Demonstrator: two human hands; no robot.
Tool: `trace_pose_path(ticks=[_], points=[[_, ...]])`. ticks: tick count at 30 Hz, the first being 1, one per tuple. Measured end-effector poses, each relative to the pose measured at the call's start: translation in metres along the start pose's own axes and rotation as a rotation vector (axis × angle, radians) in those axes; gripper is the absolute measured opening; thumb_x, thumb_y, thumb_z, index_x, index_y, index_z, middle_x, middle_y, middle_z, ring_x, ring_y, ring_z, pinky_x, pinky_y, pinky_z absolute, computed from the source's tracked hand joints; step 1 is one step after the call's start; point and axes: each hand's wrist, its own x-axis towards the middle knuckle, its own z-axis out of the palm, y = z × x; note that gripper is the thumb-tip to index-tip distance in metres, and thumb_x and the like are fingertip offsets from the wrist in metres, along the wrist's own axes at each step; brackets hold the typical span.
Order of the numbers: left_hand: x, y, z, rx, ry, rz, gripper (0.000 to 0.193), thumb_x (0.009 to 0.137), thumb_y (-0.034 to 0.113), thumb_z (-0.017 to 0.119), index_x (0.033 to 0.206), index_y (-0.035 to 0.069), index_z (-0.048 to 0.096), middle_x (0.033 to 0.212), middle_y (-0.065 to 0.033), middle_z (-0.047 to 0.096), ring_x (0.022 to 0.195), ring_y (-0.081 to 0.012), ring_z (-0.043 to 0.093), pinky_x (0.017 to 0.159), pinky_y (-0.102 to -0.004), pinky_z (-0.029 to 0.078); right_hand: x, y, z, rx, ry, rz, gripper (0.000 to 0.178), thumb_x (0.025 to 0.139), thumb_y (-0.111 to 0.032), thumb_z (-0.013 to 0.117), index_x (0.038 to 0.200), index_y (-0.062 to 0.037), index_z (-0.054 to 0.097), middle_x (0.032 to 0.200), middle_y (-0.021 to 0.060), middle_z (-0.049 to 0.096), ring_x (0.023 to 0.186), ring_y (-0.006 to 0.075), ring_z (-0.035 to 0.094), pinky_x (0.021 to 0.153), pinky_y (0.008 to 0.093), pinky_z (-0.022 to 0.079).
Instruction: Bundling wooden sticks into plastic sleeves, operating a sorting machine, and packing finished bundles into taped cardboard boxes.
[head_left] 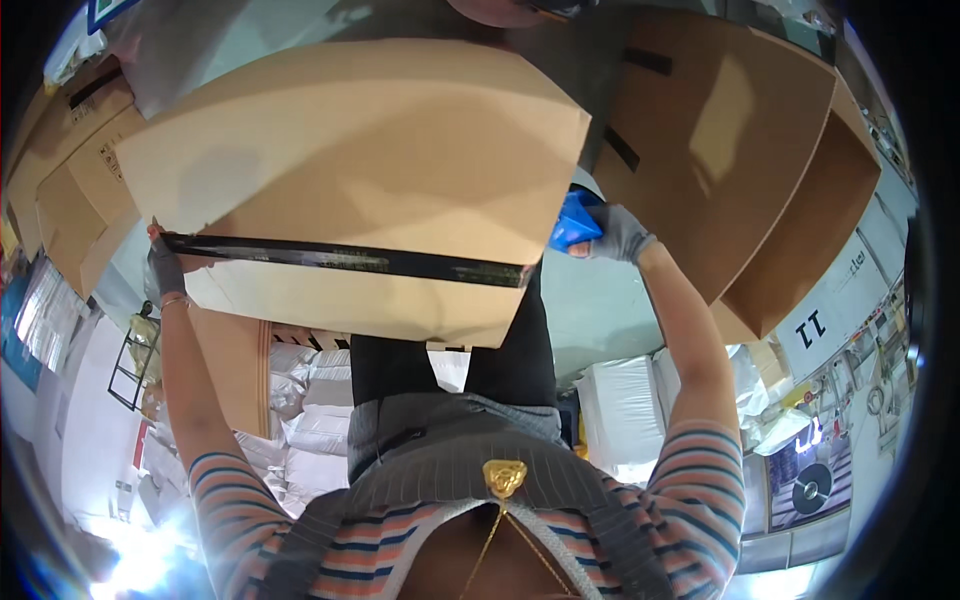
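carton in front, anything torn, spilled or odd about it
Nothing stands out: the carton shows no clear tear or spill, and the black tape runs across it in one strip, ending near the right hand.

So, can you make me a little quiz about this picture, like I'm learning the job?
1. What colour is the tool in the right grip?
2. True or false: the left grip is at the right end of the black tape strip on the cardboard.
3. The sleeves are: A plain, B striped, C spotted.

Key: 1. Blue. 2. False, the left end. 3. B.
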Motion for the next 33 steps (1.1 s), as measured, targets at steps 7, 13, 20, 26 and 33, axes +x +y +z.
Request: trace_pose_path(ticks=[7,13,20,26,33], points=[[0.001,-0.003,0.01,-0.11,0.025,-0.032,0.096,0.081,0.082,0.027,0.1,-0.004,0.065,0.09,-0.0149,0.066,0.087,-0.0252,0.062,0.079,-0.0337,0.047,0.073,0.005,-0.002,0.071,-0.06,0.362,0.067,0.064,-0.054,0.076,0.105,-0.001,0.067,0.095,0.0126,0.069,0.073,0.0206,0.07,0.072,0.028,0.054],[0.011,-0.01,0.005,-0.284,-0.104,-0.057,0.094,0.08,0.08,0.038,0.105,-0.007,0.063,0.099,-0.0161,0.065,0.092,-0.0235,0.06,0.082,-0.0328,0.047,0.077,-0.082,0.029,-0.513,0.166,0.372,0.05,0.087,-0.048,0.053,0.129,-0.0198,0.055,0.126,0.0088,0.059,0.114,0.0241,0.057,0.086,0.0309,0.048],[-0.005,0.015,0.018,-0.293,-0.062,0.016,0.082,0.087,0.07,0.041,0.115,-0.004,0.061,0.104,-0.0108,0.064,0.093,-0.0178,0.058,0.084,-0.0283,0.046,0.06,-0.136,0.025,-0.041,0.788,0.349,0.048,0.087,-0.044,0.06,0.118,-0.0075,0.057,0.117,0.0145,0.062,0.1,0.0275,0.062,0.08,0.0333,0.049],[-0.021,0.043,0.03,-0.314,0.007,0.172,0.069,0.094,0.059,0.041,0.127,0.0,0.056,0.113,-0.0081,0.064,0.102,-0.0182,0.057,0.091,-0.0289,0.043,0.048,-0.142,0.034,0.469,1.448,0.123,0.047,0.086,-0.042,0.063,0.112,-0.0032,0.056,0.113,0.0176,0.062,0.095,0.0299,0.063,0.078,0.0344,0.05],[-0.021,0.011,0.008,-0.399,0.109,0.247,0.075,0.093,0.06,0.036,0.131,-0.004,0.048,0.134,-0.0217,0.049,0.121,-0.0347,0.048,0.101,-0.0382,0.035,-0.013,-0.301,0.119,-0.463,1.441,-0.455,0.055,0.065,-0.037,0.079,0.099,-0.0005,0.055,0.08,0.0184,0.057,0.076,0.0361,0.057,0.07,0.0452,0.047]])
